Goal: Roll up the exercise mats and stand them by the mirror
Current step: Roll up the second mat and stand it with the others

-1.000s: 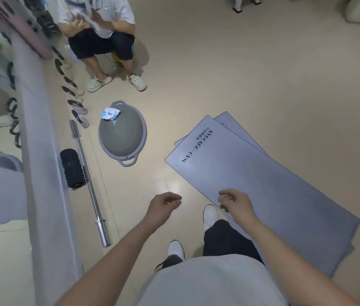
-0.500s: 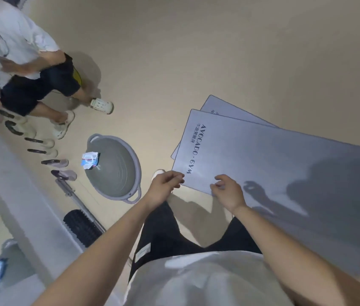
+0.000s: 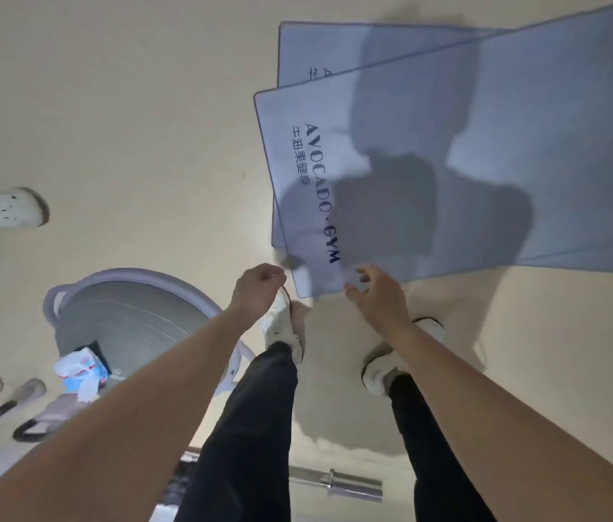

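Two grey-blue exercise mats lie flat and unrolled on the beige floor, one over the other. The top mat (image 3: 448, 175) carries dark "AVOCADO·GYM" lettering along its short near end. The lower mat (image 3: 335, 50) sticks out beyond it at the far side. My left hand (image 3: 260, 292) hangs with loosely curled fingers just left of the top mat's near corner, holding nothing. My right hand (image 3: 376, 295) hovers with spread, bent fingers over the same short edge. Whether either hand touches the mat is unclear.
A grey balance dome (image 3: 120, 318) with a small packet (image 3: 79, 371) on it lies at my left. A steel barbell end (image 3: 335, 484) lies behind my feet. Another person's white shoe (image 3: 4, 211) is at far left, small handles (image 3: 15, 408) below it.
I have bent further down and the view has tipped onto the mats. Both hands have come closer to the top mat's short lettered edge.
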{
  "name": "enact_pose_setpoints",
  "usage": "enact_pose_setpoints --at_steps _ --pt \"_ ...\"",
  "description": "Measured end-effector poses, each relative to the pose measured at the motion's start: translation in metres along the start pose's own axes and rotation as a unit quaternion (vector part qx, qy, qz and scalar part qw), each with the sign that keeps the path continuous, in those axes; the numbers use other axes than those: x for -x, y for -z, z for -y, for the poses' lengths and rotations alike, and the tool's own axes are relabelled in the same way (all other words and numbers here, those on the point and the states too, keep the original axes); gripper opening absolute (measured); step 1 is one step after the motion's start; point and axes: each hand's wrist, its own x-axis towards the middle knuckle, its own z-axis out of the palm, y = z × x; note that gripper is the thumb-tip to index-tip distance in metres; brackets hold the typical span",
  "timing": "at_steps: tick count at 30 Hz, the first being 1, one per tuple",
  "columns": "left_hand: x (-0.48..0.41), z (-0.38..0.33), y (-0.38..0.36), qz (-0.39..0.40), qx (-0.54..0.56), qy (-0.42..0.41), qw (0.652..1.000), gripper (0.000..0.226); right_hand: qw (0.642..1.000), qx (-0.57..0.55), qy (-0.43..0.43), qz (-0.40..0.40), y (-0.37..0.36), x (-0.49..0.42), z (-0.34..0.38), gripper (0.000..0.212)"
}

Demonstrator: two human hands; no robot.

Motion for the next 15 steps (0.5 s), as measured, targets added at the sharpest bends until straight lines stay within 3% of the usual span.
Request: enact_pose_setpoints --at_steps 4,10,15 --pt "-0.111 0.067 -0.033 0.003 -0.031 -0.007 0.999 0.031 1.000 -0.004 0.008 -0.008 -0.094 -0.090 -0.039 0.059" --pt "-0.236 0.134 -0.090 0.017 0.050 -0.026 0.998 0.059 0.998 0.004 0.003 -0.065 -0.207 -0.185 -0.123 0.087" --pt "-0.271 0.151 -0.104 0.012 0.111 -0.031 0.993 0.048 0.991 0.077 0.005 -0.108 -0.252 -0.206 -0.156 0.108"
